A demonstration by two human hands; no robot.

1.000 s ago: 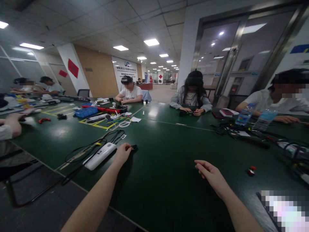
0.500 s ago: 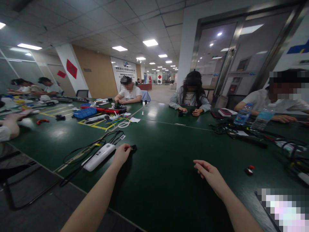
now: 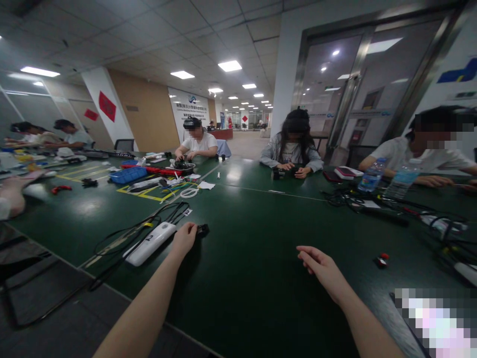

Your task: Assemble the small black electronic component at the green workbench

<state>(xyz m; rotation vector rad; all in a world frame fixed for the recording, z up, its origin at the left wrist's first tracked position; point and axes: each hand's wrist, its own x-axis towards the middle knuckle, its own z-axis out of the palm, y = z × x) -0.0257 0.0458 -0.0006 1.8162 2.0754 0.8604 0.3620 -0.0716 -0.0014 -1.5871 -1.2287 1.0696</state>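
Observation:
My left hand [image 3: 184, 237] rests low over the green table, its thumb and fingers pinched at the near side of a small black object [image 3: 203, 229]. The kind of object is too small and dark to make out, and the fingers partly cover it. Close on the left of that hand is a white power strip [image 3: 151, 243] marked with a 2. My right hand [image 3: 319, 266] hovers over the table on the right, holding nothing, with its fingers loosely stretched out and slightly bent. A small red and black item [image 3: 382, 259] lies to its right.
Black cables [image 3: 126, 231] run around the power strip. A blue tray [image 3: 128, 174] and loose wires [image 3: 179, 186] lie farther back. Bottles [image 3: 372, 175] and tangled cables [image 3: 357, 196] are at right, above a blurred-out screen [image 3: 434, 323]. Several people sit around the table.
My left hand has drawn back slightly to the left, and more of the small black object shows. My right hand keeps nearly the same pose. The whole view has shifted a little.

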